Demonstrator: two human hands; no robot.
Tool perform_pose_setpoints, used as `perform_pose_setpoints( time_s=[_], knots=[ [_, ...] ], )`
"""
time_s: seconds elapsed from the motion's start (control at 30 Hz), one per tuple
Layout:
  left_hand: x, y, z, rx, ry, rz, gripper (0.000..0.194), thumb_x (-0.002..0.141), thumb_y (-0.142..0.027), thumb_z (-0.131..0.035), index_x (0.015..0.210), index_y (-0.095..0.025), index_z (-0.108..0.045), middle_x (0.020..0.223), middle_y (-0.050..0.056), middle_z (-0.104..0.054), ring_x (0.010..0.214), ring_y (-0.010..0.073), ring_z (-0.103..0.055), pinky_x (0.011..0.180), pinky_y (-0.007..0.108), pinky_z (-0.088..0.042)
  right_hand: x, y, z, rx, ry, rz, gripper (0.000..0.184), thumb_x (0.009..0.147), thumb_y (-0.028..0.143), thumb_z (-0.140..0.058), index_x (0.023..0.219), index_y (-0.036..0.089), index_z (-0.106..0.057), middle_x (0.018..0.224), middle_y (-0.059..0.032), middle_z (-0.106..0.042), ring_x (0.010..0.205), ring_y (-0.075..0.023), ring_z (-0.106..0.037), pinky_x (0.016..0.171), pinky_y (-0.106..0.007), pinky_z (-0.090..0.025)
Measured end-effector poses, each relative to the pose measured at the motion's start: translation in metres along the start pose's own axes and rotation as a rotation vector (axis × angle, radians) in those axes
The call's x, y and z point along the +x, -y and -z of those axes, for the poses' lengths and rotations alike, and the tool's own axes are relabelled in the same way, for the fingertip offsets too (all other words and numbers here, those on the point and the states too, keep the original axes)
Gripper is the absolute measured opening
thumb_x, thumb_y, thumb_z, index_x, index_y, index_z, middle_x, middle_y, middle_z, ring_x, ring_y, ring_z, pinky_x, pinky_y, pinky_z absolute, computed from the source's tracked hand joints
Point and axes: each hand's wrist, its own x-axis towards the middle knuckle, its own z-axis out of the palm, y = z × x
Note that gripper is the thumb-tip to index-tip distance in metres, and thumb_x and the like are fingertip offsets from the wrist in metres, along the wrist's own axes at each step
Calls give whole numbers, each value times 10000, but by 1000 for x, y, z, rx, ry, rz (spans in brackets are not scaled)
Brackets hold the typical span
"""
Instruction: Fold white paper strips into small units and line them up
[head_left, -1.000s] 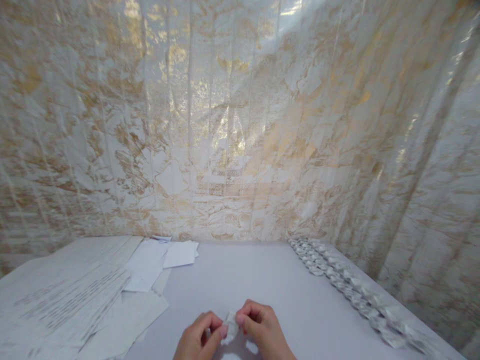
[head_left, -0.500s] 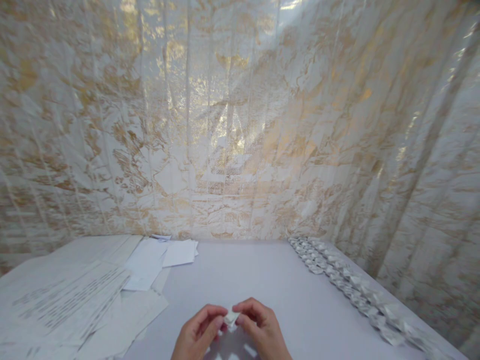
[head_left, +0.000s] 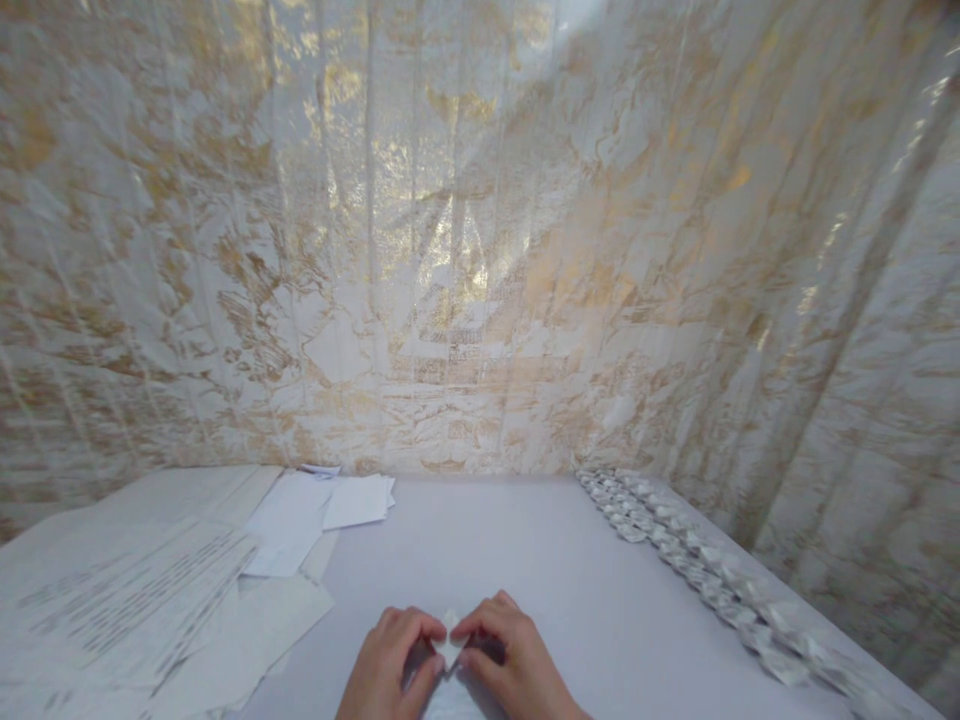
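A small folded piece of white paper (head_left: 451,652) is pinched between my two hands, low in the middle of the head view. My left hand (head_left: 395,660) grips its left side with thumb and fingertips. On the other side, my right hand (head_left: 514,655) holds it the same way, thumb below and fingers above. The fingertips of both hands nearly meet and cover much of the paper. Its exact folds are too small to make out. Below it, a pale shape lies between the wrists, cut by the frame's lower edge.
Printed sheets (head_left: 135,600) overlap on the left of the white table (head_left: 480,540). Blank white papers (head_left: 356,503) lie at the back left. Along the right edge run rows of small folded paper pieces (head_left: 697,570). A gold-patterned curtain (head_left: 450,250) hangs behind.
My fingertips have drawn closer together around the folded paper, which now shows as a narrower, more upright shape. Both hands have turned slightly; the camera view has shifted a little.
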Motion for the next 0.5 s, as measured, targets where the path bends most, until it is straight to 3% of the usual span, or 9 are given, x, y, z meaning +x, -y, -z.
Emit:
perform_pose_setpoints(
  time_s=[0.13,0.27,0.5],
  knots=[
    [0,0,-2,211,18,-80,166,750,-127,-617,866,-223,-687,993,53,-696,1002,268,-597,871,381,-455,0,1,-1,-154,70,9,344,690,-76,-675,875,203,-753,871,-9,-683,917,-192,-596,965,-345,-342],
    [0,8,-9,177,-35,-134,292,753,-100,-624,1001,-240,-688,1150,55,-700,1103,258,-579,941,373,-444,2,2,-1,-169,70,-19,340,674,-79,-696,849,207,-753,882,-11,-645,940,-196,-575,930,-316,-369],
    [2,1,0,259,119,-79,227,790,-144,-631,987,-236,-697,1075,35,-710,1042,257,-580,895,376,-421,4,-3,0,-160,94,8,355,695,-55,-706,907,227,-750,915,-5,-646,949,-198,-564,913,-314,-377]
  ],
)
